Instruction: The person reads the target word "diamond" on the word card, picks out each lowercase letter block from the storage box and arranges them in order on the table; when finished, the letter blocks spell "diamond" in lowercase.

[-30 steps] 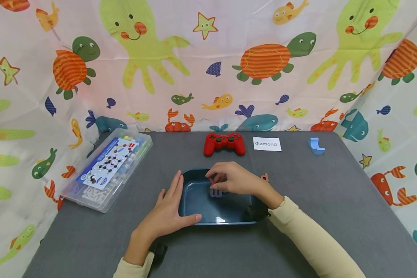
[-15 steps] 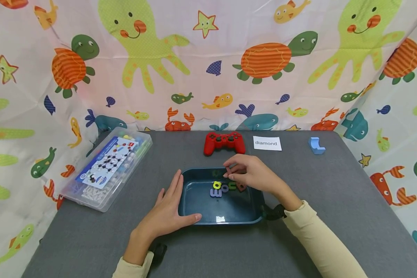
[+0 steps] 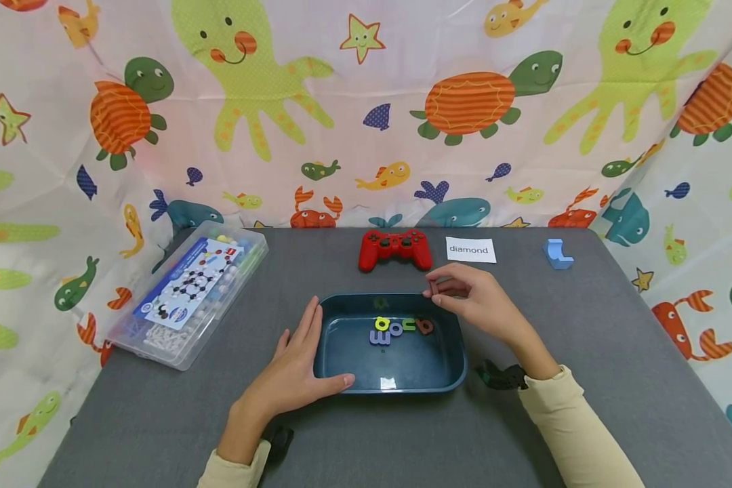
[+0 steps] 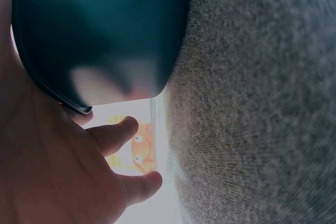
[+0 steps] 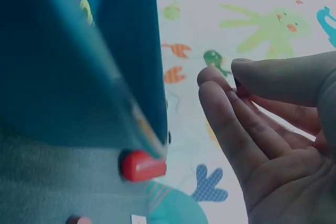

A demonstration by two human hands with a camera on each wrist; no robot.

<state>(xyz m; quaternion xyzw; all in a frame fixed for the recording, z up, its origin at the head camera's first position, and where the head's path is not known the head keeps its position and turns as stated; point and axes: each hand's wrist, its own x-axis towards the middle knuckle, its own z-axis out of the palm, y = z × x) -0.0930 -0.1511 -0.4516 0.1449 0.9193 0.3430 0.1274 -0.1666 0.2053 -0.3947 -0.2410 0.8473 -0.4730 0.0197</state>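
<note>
A dark blue tray point(image 3: 390, 373) lies in the middle of the table. My left hand point(image 3: 295, 373) rests against its left side, fingers straight along the rim and thumb at the front edge. My right hand point(image 3: 478, 298) is at the tray's back right corner, pinching a small reddish-brown piece point(image 3: 434, 287) between thumb and fingers; its shape is mostly hidden. Inside the tray lie a yellow letter point(image 3: 381, 324), a purple letter m point(image 3: 379, 337), a greyish-purple letter o point(image 3: 396, 329), a green letter n point(image 3: 409, 324) and a brown letter point(image 3: 424, 327).
Behind the tray are a red game controller point(image 3: 395, 249) and a white card point(image 3: 471, 250) reading "diamond". A light blue holder point(image 3: 558, 254) stands at the back right. To the left lies a clear plastic case point(image 3: 189, 291). A small pinkish piece point(image 5: 79, 220) shows on the table.
My right hand has moved right from over the tray's middle to its back right corner, carrying the reddish-brown piece. The letters beneath are uncovered. My left hand stays in place.
</note>
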